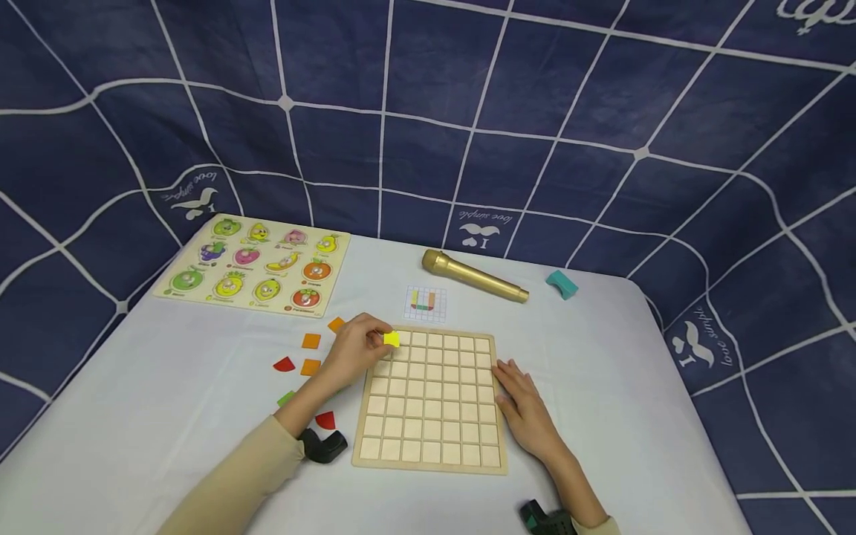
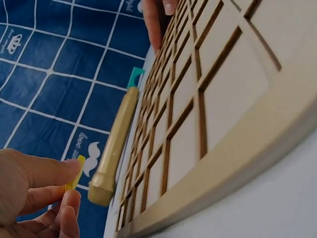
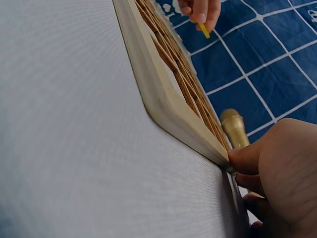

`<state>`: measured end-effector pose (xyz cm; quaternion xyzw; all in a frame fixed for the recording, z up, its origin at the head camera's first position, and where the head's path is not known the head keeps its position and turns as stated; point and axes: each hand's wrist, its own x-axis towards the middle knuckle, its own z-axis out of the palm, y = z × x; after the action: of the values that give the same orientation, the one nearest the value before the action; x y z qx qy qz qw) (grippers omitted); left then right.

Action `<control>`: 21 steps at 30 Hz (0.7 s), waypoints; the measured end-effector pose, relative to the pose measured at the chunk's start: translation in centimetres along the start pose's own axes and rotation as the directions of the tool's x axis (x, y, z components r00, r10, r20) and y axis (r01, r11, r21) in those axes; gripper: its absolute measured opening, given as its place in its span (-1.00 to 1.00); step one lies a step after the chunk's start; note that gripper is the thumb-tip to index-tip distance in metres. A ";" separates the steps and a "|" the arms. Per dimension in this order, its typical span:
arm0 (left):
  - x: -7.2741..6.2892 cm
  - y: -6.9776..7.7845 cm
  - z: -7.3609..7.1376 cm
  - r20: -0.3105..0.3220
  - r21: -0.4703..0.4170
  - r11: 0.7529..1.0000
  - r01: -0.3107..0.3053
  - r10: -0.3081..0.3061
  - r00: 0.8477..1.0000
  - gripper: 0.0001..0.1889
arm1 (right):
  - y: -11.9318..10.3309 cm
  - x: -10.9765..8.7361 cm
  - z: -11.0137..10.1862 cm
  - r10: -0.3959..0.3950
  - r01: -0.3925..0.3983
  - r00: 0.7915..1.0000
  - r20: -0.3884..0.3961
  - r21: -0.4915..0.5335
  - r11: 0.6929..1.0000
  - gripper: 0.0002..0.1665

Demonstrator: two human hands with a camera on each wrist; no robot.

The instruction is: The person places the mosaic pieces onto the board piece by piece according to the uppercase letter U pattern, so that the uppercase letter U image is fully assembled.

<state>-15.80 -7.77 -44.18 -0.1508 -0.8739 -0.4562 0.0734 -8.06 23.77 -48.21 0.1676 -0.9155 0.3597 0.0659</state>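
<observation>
Left hand (image 1: 354, 348), 1: centre of my head view, thumb and fingers pinching a yellow piece (image 1: 391, 339), which I see over the upper left corner of the wooden grid board; my left wrist view shows the same pinch at lower left, raised off the board.
Right hand (image 1: 524, 412), 1: right of centre, fingers loosely extended, fingertips touching the board's right edge; at lower right of my right wrist view its thumb rests against the frame.
Wooden grid board (image 1: 432, 410), 1: lower centre, flat on the white tablecloth (image 1: 642, 386), between the hands.
Loose pieces, left of the board: 3 orange squares (image 1: 310, 341), 2 red pieces (image 1: 284, 364) and 1 green piece (image 1: 284, 400), the green partly hidden behind the left forearm.
Printed card (image 1: 424, 305), 1: just beyond the board's top edge, bearing a coloured U-shape.
Gold microphone (image 1: 475, 276), 1: right of upper centre, lying aslant.
Teal block (image 1: 562, 284), 1: further right, curved on 1 side.
Fruit puzzle board (image 1: 336, 260), 1: left of centre, near the patterned blue cloth (image 1: 334, 67) that I see filling the upper frame
</observation>
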 end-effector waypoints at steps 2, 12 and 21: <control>0.1 -0.1 0.7 0.012 -0.006 1.000 -0.002 0.002 1.000 -0.75 | -0.1 0.0 0.0 -0.001 0.001 1.000 0.000 0.004 1.000 -0.44; 0.4 -0.6 2.3 0.101 0.040 0.999 -0.006 0.002 0.995 -0.75 | 0.1 0.0 0.0 -0.012 0.012 1.000 -0.002 -0.010 1.000 -0.45; 0.6 -0.9 2.5 0.144 0.050 0.998 0.029 -0.036 0.989 -0.77 | 0.0 0.0 0.0 -0.001 0.001 1.000 -0.005 -0.009 1.000 -0.44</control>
<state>-16.69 -6.12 -46.15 -0.1675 -0.8899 -0.4243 0.0060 -8.01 23.73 -48.23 0.1668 -0.9170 0.3558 0.0692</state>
